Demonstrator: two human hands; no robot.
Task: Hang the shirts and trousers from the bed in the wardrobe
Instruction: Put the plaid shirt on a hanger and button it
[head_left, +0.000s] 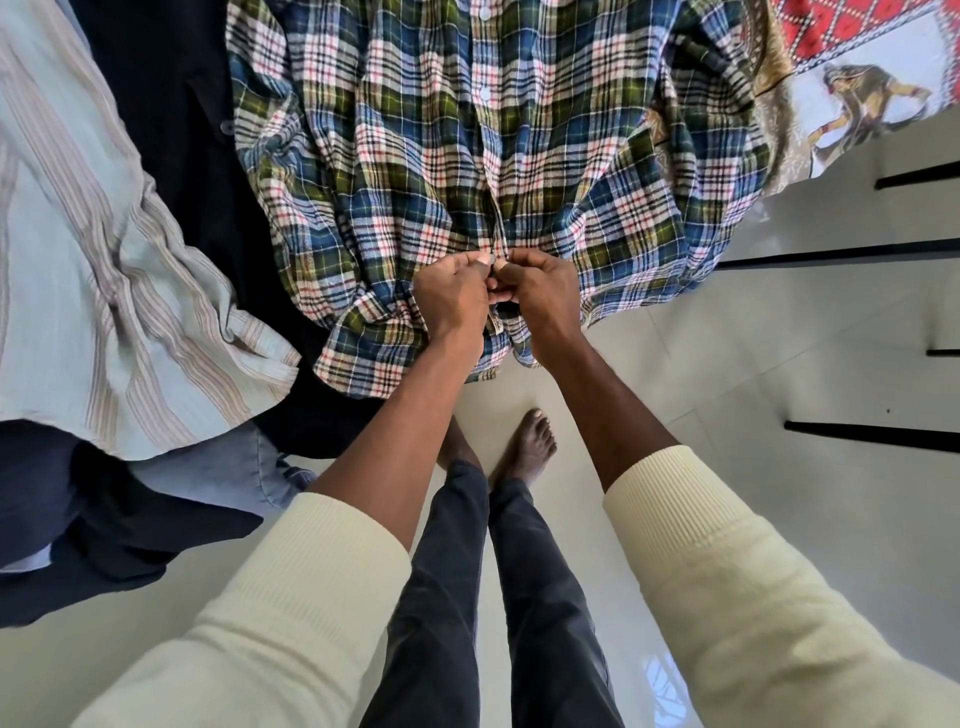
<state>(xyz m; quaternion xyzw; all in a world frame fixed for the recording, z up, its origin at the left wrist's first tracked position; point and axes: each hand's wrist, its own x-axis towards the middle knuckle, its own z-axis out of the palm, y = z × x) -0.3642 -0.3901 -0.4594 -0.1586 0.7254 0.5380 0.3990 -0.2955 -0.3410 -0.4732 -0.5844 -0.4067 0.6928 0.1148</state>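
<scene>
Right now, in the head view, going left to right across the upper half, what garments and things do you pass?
Striped shirt → dark garment → plaid shirt, pinched at its front by left hand and right hand → patterned bedspread.

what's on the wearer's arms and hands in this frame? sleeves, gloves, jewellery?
Both arms wear cream ribbed-knit sleeves, left sleeve and right sleeve, pushed up so the forearms are bare. The cuffs are finer ribbed bands. The left hand and right hand are bare: no gloves. No watch, ring or bracelet shows on the visible sides. No logos or markings on the sleeves.
</scene>
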